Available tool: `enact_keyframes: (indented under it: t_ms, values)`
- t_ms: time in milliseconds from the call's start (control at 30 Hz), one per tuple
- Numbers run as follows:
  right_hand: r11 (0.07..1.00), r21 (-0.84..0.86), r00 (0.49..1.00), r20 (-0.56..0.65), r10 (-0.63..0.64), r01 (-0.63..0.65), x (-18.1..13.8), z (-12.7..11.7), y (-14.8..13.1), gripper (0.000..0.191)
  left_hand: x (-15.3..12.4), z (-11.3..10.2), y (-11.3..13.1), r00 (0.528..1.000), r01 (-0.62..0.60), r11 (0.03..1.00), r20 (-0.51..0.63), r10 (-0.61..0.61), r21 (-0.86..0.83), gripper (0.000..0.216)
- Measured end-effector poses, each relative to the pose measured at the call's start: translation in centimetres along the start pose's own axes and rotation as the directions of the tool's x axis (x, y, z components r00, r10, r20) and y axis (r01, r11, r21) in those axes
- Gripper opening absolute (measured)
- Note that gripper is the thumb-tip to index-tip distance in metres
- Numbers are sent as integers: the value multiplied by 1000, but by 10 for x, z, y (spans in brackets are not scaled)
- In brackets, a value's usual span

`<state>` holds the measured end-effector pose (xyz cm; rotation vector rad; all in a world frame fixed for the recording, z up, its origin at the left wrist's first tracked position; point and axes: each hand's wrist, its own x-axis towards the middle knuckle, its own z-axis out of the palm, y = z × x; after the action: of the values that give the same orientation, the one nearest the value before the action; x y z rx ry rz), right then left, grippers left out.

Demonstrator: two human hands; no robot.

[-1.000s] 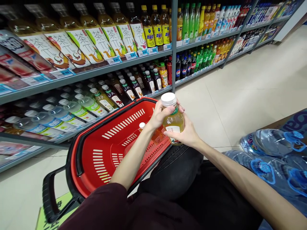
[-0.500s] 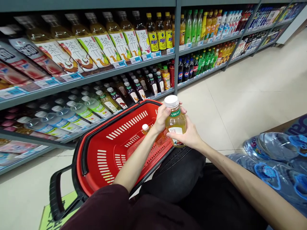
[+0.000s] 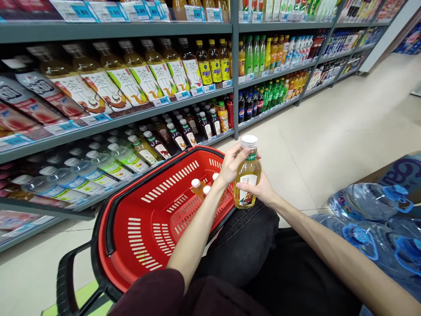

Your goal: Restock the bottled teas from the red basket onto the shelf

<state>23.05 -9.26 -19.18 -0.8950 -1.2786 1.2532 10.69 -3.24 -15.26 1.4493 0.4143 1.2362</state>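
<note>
Both my hands are closed round a tea bottle with a white cap, a green neck band and pale yellow liquid. It stands nearly upright above my knee. My left hand grips it near the neck, with the thumb in front. Lower down, my right hand wraps the side, its thumb on the label. Left of the bottle is a red shopping basket with a black rim. Several white-capped bottles stand inside it, partly hidden by my left forearm.
Drink shelves run along the left and back, stocked with bottles in rows. Large water jugs with blue handles stand on the right, near a blue printed box. Tiled floor shows between shelves and jugs. The basket's black handle sticks out at lower left.
My view has tilted up, showing more of the upper shelf. The bottle and both hands now appear slightly further right. More bottle caps show in the basket. Both hands keep their grip.
</note>
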Motion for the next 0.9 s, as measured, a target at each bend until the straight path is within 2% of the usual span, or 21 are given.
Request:
enact_keyframes:
  t_ms: [133,433,600,900]
  values:
    - [1000,-6,999,30,-20,20,0,-3,-2,59,-2,3,1,999,-15,1000,-31,16,14,46]
    - [1000,-27,999,53,-9,11,-3,5,-2,58,-13,-6,2,997,-59,998,-48,58,-28,47]
    - [999,-41,998,63,-11,14,-4,5,0,67,-16,-7,3,996,-76,996,-44,74,-36,46]
    - [997,-72,998,69,-6,11,-3,3,1,70,-18,-5,0,992,-42,999,-119,40,-18,50]
